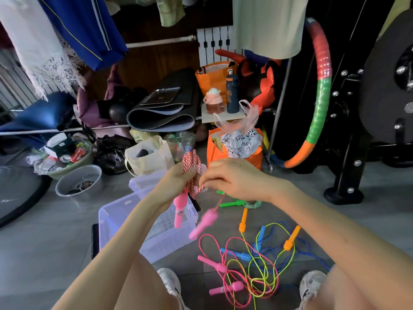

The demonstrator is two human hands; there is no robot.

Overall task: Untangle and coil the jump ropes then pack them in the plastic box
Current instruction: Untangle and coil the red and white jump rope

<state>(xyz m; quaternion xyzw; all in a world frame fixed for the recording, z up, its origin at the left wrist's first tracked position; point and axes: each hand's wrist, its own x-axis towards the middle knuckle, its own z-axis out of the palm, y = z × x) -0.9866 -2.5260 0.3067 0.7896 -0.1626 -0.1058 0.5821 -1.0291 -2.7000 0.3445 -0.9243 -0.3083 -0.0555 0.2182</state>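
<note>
My left hand [178,182] grips a coiled red-and-white jump rope [191,162] in the air above the clear plastic box [125,211]. One pink handle [178,211] hangs below that hand. My right hand [234,180] pinches the rope's loose end beside the coil, and the second pink handle [204,223] dangles from it, blurred. On the floor to the right lies a tangle of pink, yellow-green and blue ropes [252,262] with pink, orange and blue handles. A green-handled rope [237,202] lies coiled behind my right hand.
The box's lid [145,179] lies behind the box. Two basins [78,180] stand on the floor at the left. Paper and orange bags [237,148] stand ahead, a hoop [319,90] and black gym frame [348,175] at the right. My shoes [310,285] flank the tangle.
</note>
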